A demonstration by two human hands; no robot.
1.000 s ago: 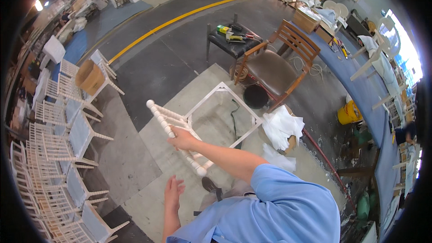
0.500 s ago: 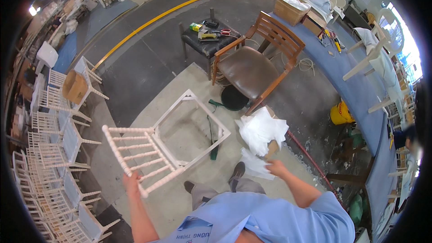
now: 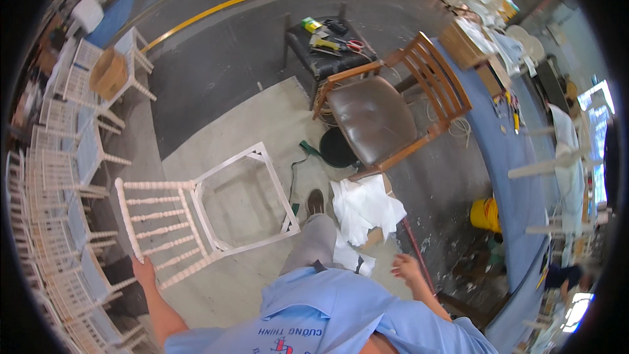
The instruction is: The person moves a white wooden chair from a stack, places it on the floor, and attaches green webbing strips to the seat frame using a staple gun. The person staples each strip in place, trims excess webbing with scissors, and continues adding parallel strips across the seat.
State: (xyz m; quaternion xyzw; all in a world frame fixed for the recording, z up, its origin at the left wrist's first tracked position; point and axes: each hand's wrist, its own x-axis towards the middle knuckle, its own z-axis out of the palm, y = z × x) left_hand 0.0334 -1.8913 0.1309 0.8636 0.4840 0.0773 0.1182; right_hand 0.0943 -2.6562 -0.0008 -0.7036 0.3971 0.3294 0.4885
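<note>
My left hand (image 3: 143, 270) is closed around the top rail of a pale wooden spindle-back chair frame (image 3: 171, 220). Its seat is only a bare square frame, with the floor showing through it. To the right, my right hand (image 3: 407, 267) hangs in the air with loosely spread fingers and nothing visible in it. Closest to that hand is a pile of white sheets (image 3: 363, 208), on and around a brown cardboard piece (image 3: 375, 237). One shoe (image 3: 316, 202) shows just right of the chair frame.
Ahead stand a brown wooden armchair (image 3: 373, 118) and a black stool (image 3: 327, 46) with scissors and small tools on top. Similar white chairs (image 3: 85, 137) line the left side. A blue-covered bench (image 3: 508, 183) curves along the right, near a yellow bucket (image 3: 485, 214). A black round container (image 3: 337, 147) sits by the armchair.
The chair frame has shifted left and nearer, still in my left hand. My right hand has moved off from beside the cardboard and sheets. The view has turned, and one foot is farther forward.
</note>
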